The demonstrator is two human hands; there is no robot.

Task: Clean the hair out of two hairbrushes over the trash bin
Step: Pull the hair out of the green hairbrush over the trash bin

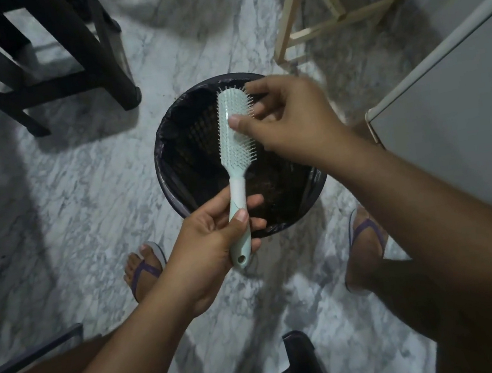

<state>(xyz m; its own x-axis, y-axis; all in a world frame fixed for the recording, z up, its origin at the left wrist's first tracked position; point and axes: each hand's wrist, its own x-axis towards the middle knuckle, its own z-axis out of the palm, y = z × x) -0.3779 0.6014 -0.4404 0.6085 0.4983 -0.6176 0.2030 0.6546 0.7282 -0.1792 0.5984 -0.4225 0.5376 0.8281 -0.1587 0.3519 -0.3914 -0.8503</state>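
Observation:
A pale mint-green paddle hairbrush is held upright over a round black trash bin lined with a dark bag. My left hand is wrapped around the brush's handle, near the end with the hanging hole. My right hand is at the upper half of the bristle pad, thumb pressed on the bristles and fingers curled around the pad's right edge. I cannot make out any hair in its fingers. Only one hairbrush is in view.
The bin stands on a white-grey marble floor between my sandalled feet. A dark wooden stool is at the upper left, a light wooden frame upper right, a grey cabinet right, dark furniture at the bottom.

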